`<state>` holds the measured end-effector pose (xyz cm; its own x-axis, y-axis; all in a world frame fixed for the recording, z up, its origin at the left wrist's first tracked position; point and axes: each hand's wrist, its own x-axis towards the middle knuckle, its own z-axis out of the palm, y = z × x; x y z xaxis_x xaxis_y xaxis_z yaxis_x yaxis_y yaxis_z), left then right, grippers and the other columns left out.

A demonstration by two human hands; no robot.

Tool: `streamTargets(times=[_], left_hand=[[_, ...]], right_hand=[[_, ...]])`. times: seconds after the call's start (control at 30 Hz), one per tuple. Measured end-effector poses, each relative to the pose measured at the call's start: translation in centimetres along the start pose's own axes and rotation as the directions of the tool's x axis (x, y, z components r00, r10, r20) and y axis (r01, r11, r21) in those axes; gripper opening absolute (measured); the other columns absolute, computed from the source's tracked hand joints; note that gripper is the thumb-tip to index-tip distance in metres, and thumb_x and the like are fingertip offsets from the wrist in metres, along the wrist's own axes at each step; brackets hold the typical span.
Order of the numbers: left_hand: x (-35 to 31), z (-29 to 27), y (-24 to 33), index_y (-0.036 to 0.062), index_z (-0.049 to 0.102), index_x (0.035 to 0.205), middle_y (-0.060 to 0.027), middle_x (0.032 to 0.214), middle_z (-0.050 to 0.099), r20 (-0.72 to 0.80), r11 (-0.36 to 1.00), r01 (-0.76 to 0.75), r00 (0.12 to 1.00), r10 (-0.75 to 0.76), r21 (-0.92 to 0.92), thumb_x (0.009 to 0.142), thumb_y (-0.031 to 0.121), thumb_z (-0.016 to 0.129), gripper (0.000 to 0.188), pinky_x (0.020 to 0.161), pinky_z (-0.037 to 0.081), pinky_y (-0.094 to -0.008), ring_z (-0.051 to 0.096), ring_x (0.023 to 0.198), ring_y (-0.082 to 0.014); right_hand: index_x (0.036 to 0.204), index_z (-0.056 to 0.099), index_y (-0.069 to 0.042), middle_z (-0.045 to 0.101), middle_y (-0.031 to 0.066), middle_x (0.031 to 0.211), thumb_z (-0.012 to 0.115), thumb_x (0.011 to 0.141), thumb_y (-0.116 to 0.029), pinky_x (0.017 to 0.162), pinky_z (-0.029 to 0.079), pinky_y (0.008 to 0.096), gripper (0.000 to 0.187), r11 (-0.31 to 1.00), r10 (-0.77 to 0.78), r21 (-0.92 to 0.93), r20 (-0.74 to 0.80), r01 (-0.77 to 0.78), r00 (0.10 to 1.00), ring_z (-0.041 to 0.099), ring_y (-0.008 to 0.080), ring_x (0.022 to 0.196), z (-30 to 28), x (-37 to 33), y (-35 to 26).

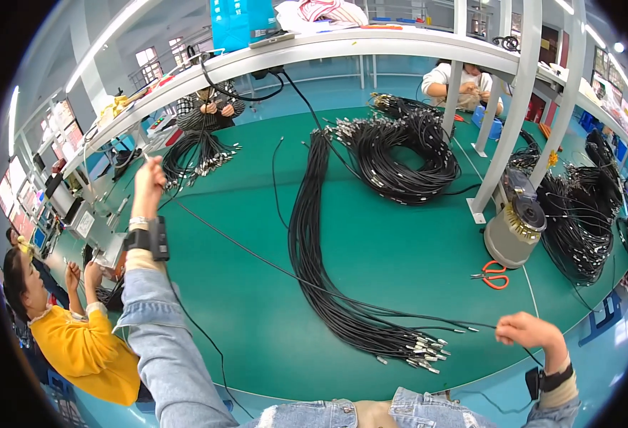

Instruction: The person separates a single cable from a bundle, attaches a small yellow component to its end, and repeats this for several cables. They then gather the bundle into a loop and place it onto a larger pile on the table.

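Note:
My left hand (150, 178) is raised at the far left, its fingers closed, with a small pale tip showing above them. My right hand (527, 331) is closed around a black cable (257, 255) at the table's right front. That thin cable stretches diagonally across the green table up toward my left hand, which appears to pinch its other end. Beneath it lies a long bundle of black cables (305, 235), with silvery connectors (425, 349) fanned out at its near end. The parts inside my fingers are mostly hidden.
Coiled black cables (407, 160) lie at the back, with more (578, 221) at right. Orange-handled scissors (494, 275) lie beside a grey machine (515, 230). White posts (517, 107) support a shelf (371, 41). A person in yellow (85, 349) works at left; others sit across.

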<state>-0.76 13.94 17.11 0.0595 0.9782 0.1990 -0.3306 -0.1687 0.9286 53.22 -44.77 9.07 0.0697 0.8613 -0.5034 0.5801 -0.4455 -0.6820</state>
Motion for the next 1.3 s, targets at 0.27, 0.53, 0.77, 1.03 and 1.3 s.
streamTargets(times=[0.27, 0.53, 0.77, 1.03, 1.3], left_hand=[[9.0, 12.4, -11.9, 0.0046, 0.057, 0.09, 0.0057, 0.057, 0.036, 0.137, 0.993, -0.096, 0.985, 0.104, -0.064, 0.096, 0.023, 0.045, 0.023, 0.043, 0.03, -0.0223, 0.032, 0.043, -0.0081], [11.0, 18.4, -13.2, -0.0051, 0.055, 0.102, -0.0247, 0.096, 0.06, 0.166, 0.33, -0.287, 0.922, 0.349, 0.899, 0.083, 0.019, 0.055, 0.031, 0.075, 0.048, -0.0404, 0.059, 0.088, -0.035], [-17.8, 24.4, -16.3, 0.001, 0.058, 0.108, -0.0158, 0.104, 0.061, 0.813, 0.537, -0.697, 0.582, 0.035, 0.476, 0.085, 0.013, 0.058, 0.026, 0.085, 0.047, -0.0352, 0.059, 0.096, -0.0307], [-31.1, 20.9, -17.6, 0.0029, 0.061, 0.093, -0.0129, 0.082, 0.062, 0.92, 0.649, -0.671, 0.37, -0.128, 0.36, 0.083, 0.01, 0.06, 0.012, 0.076, 0.047, -0.0361, 0.06, 0.081, -0.0313], [-30.6, 15.3, -16.7, 0.0015, 0.062, 0.091, -0.0122, 0.078, 0.061, 0.754, 0.482, -0.606, 0.625, -0.203, 0.632, 0.08, 0.006, 0.062, 0.012, 0.073, 0.047, -0.0349, 0.059, 0.079, -0.0308]], right_hand=[[0.086, 0.062, -0.003, 0.053, -0.0015, 0.069, 0.048, 0.095, -0.02, 0.057, 0.042, 0.0225, 0.023, 0.958, 0.075, 0.268, 0.117, -0.104, 0.99, 0.048, 0.007, 0.062, 6.3, -0.4, 2.0], [0.085, 0.057, -0.002, 0.042, -0.0041, 0.06, 0.043, 0.097, -0.019, 0.046, 0.031, 0.0218, 0.024, 0.774, -0.197, 0.605, -0.046, 0.184, 0.979, 0.037, 0.004, 0.053, 8.1, 12.7, -8.4], [0.083, 0.058, -0.002, 0.044, -0.003, 0.058, 0.045, 0.095, -0.022, 0.046, 0.031, 0.0238, 0.026, 0.819, -0.168, 0.545, -0.072, 0.18, 0.983, 0.038, 0.0057, 0.051, 8.5, 17.6, -6.7], [0.086, 0.062, -0.001, 0.05, 0.0001, 0.059, 0.048, 0.093, -0.021, 0.048, 0.036, 0.0273, 0.025, 0.878, -0.322, 0.399, 0.087, 0.264, 0.943, 0.044, 0.0094, 0.051, 8.0, 17.2, -7.5], [0.094, 0.063, 0.002, 0.058, 0.0047, 0.063, 0.053, 0.091, -0.017, 0.05, 0.041, 0.0275, 0.022, 0.921, -0.313, 0.226, -0.054, 0.317, 0.948, 0.05, 0.0111, 0.053, 6.6, 15.9, -4.3]])
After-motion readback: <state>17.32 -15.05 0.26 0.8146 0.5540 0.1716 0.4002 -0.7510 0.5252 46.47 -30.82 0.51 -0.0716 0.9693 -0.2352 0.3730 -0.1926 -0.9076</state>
